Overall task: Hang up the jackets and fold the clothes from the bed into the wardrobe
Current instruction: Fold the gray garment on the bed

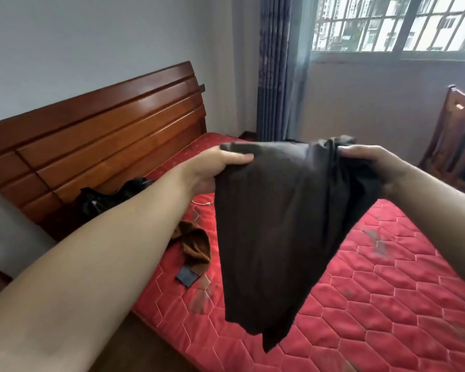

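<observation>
A dark grey-brown garment [274, 226] hangs in the air over the red quilted mattress [373, 291]. My left hand [215, 167] grips its upper left corner, thumb on top of the cloth. My right hand [371, 165] holds the bunched upper right corner. Below the left arm a brown garment [196, 248] with a grey label lies crumpled on the mattress. A black garment [110, 196] lies heaped against the wooden headboard [97, 146].
A wooden chair [454, 146] stands at the right by the wall under the window [397, 22]. Blue curtains [274, 68] hang in the corner behind the bed. A thin cord [202, 202] lies on the mattress near the headboard.
</observation>
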`<state>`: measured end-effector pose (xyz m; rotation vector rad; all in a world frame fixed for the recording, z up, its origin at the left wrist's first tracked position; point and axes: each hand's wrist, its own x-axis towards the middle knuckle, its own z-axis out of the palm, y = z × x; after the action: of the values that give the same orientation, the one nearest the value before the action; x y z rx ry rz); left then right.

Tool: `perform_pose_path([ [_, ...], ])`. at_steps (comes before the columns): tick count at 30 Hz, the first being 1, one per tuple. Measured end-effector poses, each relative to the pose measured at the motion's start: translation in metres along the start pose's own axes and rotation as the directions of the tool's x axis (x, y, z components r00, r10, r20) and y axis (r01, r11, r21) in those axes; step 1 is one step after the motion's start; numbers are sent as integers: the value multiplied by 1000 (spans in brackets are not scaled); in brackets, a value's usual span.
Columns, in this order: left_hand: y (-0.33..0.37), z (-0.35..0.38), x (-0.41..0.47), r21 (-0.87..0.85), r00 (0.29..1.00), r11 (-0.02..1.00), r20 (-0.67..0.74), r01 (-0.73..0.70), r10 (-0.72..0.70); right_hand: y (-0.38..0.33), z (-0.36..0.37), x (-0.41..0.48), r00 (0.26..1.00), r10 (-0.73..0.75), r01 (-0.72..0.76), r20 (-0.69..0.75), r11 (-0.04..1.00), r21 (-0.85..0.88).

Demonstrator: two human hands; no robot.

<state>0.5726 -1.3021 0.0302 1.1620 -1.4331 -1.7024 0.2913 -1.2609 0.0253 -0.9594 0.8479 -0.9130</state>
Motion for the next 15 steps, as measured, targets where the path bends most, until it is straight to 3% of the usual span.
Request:
perform_pose_path([
  [2, 0, -2, 6, -23, 1000, 999, 14, 25, -25, 5, -4, 7, 991, 16, -2, -132, 994, 109],
  [4, -7, -4, 10, 58, 988, 997, 146, 51, -59, 12, -5, 9, 974, 130, -114, -184, 989, 93],
  [6, -20, -6, 16, 38, 978, 996, 189, 79, -85, 11, -9, 8, 968, 125, -103, -216, 989, 110],
  [10, -20, 6, 21, -96, 999, 995, 52, -2, 7, 15, -16, 7, 983, 26, 29, -183, 957, 290],
  [12, -17, 10, 26, -151, 999, 987, -3, -52, 52, 21, -18, 13, 974, 34, 12, -224, 979, 203],
  [15, -17, 14, 38, -161, 986, 983, -151, -93, 68, 16, -23, 24, 907, 80, -61, -413, 996, 58],
])
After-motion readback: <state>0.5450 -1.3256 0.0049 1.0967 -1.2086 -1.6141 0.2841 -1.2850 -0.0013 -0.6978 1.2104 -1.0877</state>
